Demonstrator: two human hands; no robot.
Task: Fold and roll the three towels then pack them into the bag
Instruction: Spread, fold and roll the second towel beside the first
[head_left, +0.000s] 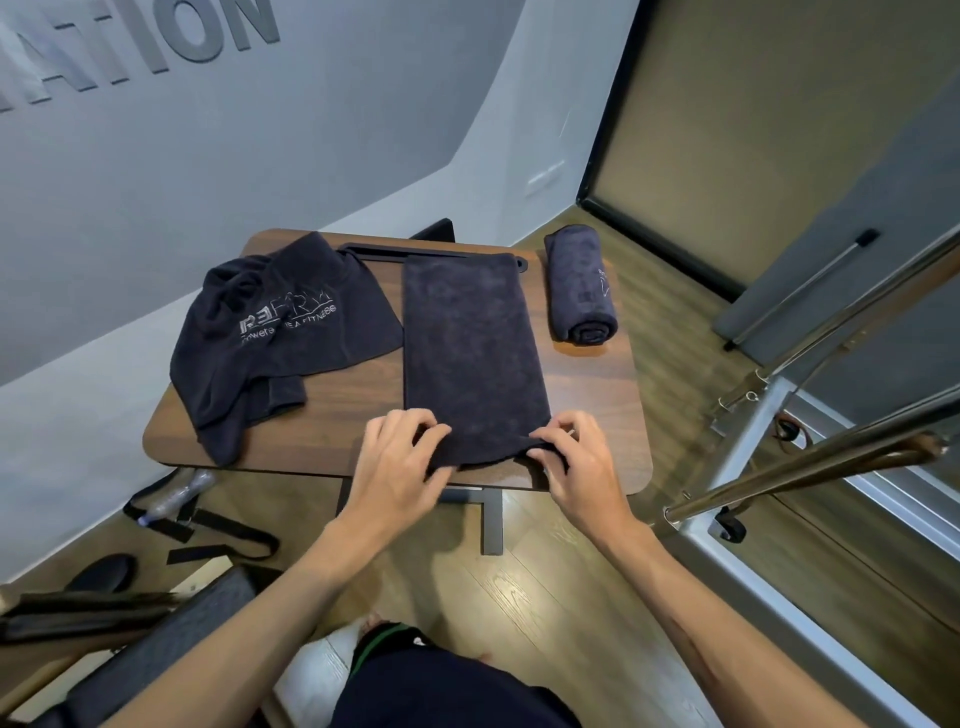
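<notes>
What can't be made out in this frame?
- Bag: none identifiable in the head view.
- Logo on the crumpled towel: partly lost in its folds.
- Left hand and right hand fingertips: tucked under the flat towel edge.
- Mark on the rolled towel: too small.

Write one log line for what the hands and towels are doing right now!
left hand: grips folded towel near edge | right hand: pinches same edge | rolled towel: done, table's far right | crumpled towel: left, unfolded

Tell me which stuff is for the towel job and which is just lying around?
For the job: folded towel held by left hand and right hand; rolled towel; crumpled towel.
Lying around: water bottle, black straps, metal frame.
</notes>
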